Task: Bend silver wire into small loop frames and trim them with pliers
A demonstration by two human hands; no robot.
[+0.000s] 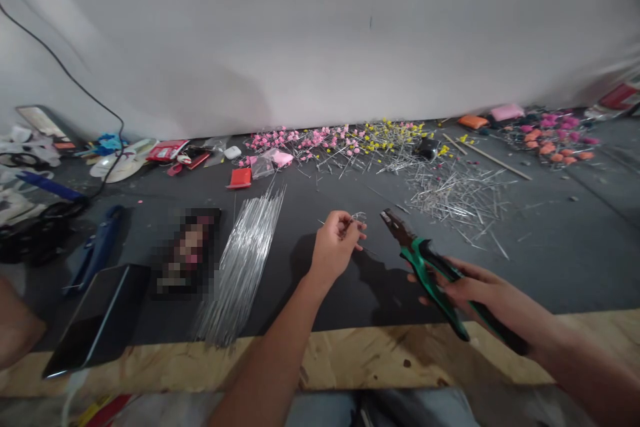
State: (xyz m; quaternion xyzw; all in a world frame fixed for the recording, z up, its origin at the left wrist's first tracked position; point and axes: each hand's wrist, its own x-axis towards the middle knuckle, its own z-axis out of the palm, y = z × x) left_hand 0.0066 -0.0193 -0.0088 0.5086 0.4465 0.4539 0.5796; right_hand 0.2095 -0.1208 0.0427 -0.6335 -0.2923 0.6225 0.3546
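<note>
My left hand (pixel 336 245) is closed in a pinch over the dark tabletop, with short pieces of silver wire (pixel 359 216) poking out between the fingers. My right hand (pixel 483 290) wraps round the handles of green-and-black pliers (pixel 417 255). The jaws point up and to the left, a short way right of my left hand, and appear closed with nothing visible between them. Left of my left hand lies a bundle of long straight silver wires (pixel 250 247). Beyond the pliers is a loose heap of short cut wires (pixel 455 197).
Pink-tipped wires (pixel 320 140) and yellow-tipped wires (pixel 395 133) lie along the wall, with orange and magenta ones (pixel 550 140) farther right. A phone (pixel 97 317), a blue cutter (pixel 97 247) and a blurred-out item (pixel 187 253) sit left. Another person's arm (pixel 17 323) shows at the left edge.
</note>
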